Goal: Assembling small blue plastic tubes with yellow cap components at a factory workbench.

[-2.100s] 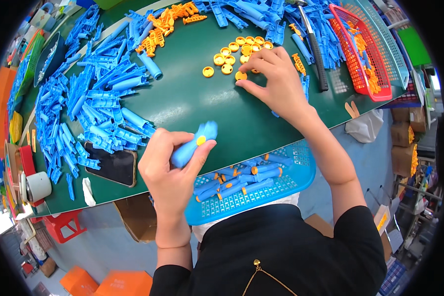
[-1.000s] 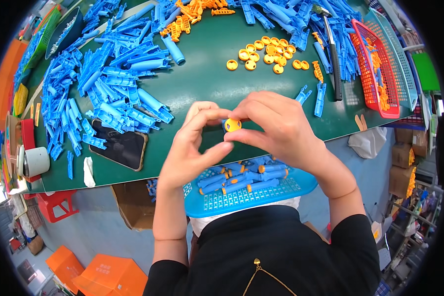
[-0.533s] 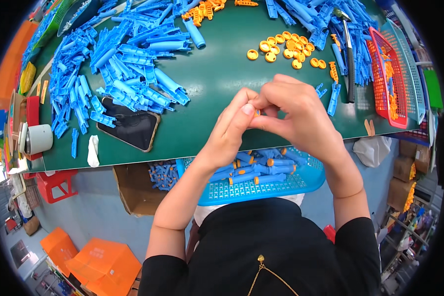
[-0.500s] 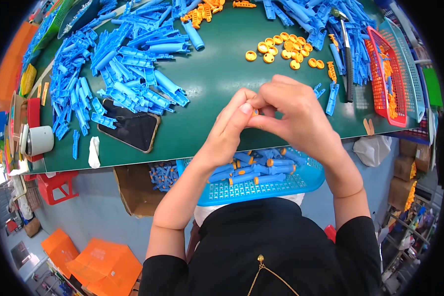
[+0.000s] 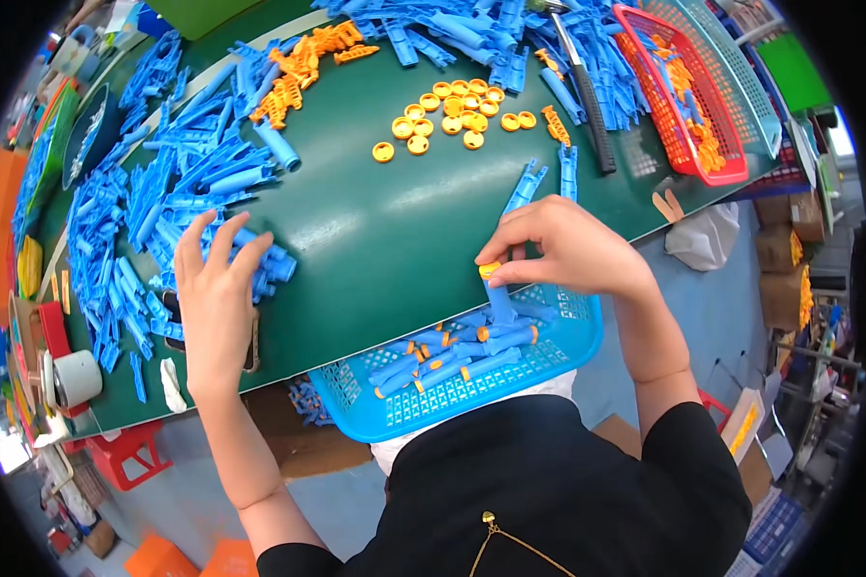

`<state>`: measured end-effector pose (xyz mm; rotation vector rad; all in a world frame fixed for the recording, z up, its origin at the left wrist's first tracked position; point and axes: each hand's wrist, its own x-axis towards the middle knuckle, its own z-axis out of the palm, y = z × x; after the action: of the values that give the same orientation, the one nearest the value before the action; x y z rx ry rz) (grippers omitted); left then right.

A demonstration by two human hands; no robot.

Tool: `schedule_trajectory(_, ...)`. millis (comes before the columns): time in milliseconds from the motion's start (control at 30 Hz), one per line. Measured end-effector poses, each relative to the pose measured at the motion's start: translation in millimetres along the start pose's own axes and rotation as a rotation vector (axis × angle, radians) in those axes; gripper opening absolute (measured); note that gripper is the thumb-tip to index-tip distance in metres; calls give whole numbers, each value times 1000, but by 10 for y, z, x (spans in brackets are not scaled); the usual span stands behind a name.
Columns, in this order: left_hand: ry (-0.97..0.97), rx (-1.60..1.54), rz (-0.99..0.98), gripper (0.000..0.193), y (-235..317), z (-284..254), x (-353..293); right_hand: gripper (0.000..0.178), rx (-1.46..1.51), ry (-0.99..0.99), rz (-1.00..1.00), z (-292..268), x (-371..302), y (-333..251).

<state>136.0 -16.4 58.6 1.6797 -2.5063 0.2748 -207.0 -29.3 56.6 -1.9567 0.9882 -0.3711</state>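
Observation:
My right hand [image 5: 573, 252] pinches a blue plastic tube [image 5: 501, 306] by its yellow-orange round cap [image 5: 490, 271]. The tube hangs over a light blue mesh basket [image 5: 587, 332] at the table's edge, where several capped blue tubes [image 5: 491, 363] lie. Fingers spread and holding nothing, my left hand [image 5: 214, 317] hovers at the near edge of a pile of blue half-shell pieces [image 5: 216, 159]. Whether its fingertips touch any piece, I cannot tell. Beneath that hand lies a dark phone [image 5: 253, 338], mostly hidden. Two separate blue half-shells [image 5: 524, 188] rest beyond my right hand.
Round yellow caps [image 5: 453, 106] are scattered mid-table on the green table [image 5: 375, 231]. Orange ribbed pieces [image 5: 303, 67] lie farther left. A black-handled hammer [image 5: 592, 115] and a red basket [image 5: 717, 173] stand to the right. A white cup [image 5: 77, 377] is at the left edge.
My hands were together over the table and have parted. The left moved left to the blue pile and opened; the right lowered the capped tube over the basket. The view has turned.

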Motion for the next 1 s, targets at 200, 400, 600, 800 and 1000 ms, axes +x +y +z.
schedule_trajectory(200, -88, -319, 68, 23, -109, 29, 181, 20, 15, -138, -24, -80, 165, -8)
schedule_trajectory(400, -64, -256, 151, 25, -147, 7, 235, 17, -303, 260, -227, -297, 1568, -5)
schedule_trajectory(600, 138, -397, 167, 21, 36, -39, 338, 21, -707, 563, -331, 30, 2514, 289)
schedule_trajectory(800, 280, -396, 295, 18, 377, 116, 182, 18, -633, 332, -350, 29, 2066, 211)
schedule_trajectory(1000, 184, -486, 165, 16, 226, 187, 15, 14, -533, 126, -326, -58, 1631, 36)
